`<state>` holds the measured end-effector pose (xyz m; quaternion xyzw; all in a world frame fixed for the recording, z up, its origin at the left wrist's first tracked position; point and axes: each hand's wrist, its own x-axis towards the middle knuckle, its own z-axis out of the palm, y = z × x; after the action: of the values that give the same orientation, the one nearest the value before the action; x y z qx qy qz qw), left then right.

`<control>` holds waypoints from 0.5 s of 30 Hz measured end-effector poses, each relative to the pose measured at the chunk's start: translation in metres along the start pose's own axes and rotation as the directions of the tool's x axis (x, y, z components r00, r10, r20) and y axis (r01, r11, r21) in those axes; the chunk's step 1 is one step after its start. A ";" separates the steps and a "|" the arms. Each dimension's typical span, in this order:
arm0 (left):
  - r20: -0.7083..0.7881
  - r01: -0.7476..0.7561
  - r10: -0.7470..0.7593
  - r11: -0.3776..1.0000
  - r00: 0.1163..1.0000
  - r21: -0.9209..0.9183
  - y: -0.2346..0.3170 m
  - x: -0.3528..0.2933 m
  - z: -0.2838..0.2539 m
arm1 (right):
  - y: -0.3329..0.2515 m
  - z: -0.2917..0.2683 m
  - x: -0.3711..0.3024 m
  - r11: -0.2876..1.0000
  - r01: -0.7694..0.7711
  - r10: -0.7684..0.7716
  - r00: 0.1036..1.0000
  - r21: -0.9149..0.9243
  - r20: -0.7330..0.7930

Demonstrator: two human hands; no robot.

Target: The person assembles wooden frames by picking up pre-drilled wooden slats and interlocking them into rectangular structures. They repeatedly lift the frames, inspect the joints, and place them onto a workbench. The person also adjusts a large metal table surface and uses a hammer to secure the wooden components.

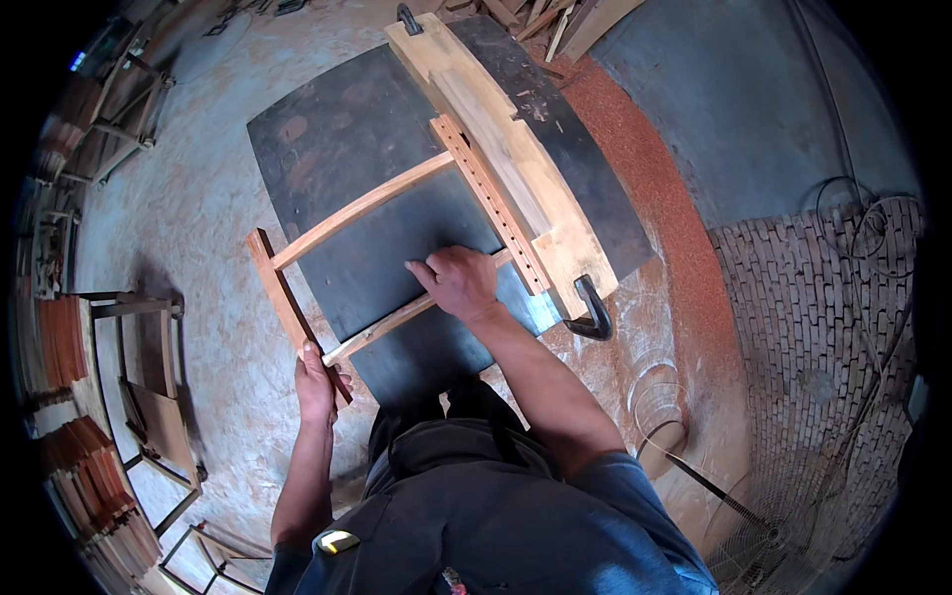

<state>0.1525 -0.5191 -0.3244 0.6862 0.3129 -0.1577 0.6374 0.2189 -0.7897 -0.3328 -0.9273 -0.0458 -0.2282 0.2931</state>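
A wooden frame lies over a dark tabletop (342, 149). It has two side bars joined by two crosspieces. My left hand (315, 385) is closed around the near end of the reddish left side bar (286, 302), beyond the table's left edge. My right hand (462, 282) is curled over the near crosspiece (387, 324), its thumb sticking out to the left. The far crosspiece (362, 206) bows slightly. On the right, the side bar with a row of small holes (491, 206) lies along a thick pale wooden board (545, 183).
Black clamps grip the board at its near end (592, 310) and far end (408, 18). A fan (769, 535) stands at lower right. Wood pieces (94, 476) are stacked on racks at left. Reddish sawdust (645, 149) and stacked bricks (803, 288) lie to the right.
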 end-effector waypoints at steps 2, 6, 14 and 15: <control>0.007 -0.010 0.010 1.000 1.000 -0.009 0.004 0.006 0.000 | 0.000 0.001 0.007 1.000 -0.010 0.011 1.000 -0.012 0.019; 0.015 -0.006 0.007 1.000 1.000 -0.019 0.010 0.021 -0.002 | 0.001 0.008 0.020 0.998 -0.022 0.027 0.997 -0.060 0.071; -0.005 0.019 -0.019 1.000 1.000 -0.022 0.028 0.047 -0.002 | 0.002 0.024 0.046 0.998 -0.038 0.041 0.997 -0.052 0.066; -0.002 0.019 -0.019 1.000 1.000 -0.017 0.030 0.051 -0.002 | 0.004 0.026 0.049 0.999 -0.023 0.025 0.999 -0.042 0.035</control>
<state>0.2091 -0.5053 -0.3321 0.6780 0.3215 -0.1601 0.6414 0.2742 -0.7801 -0.3317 -0.9377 -0.0351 -0.2090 0.2754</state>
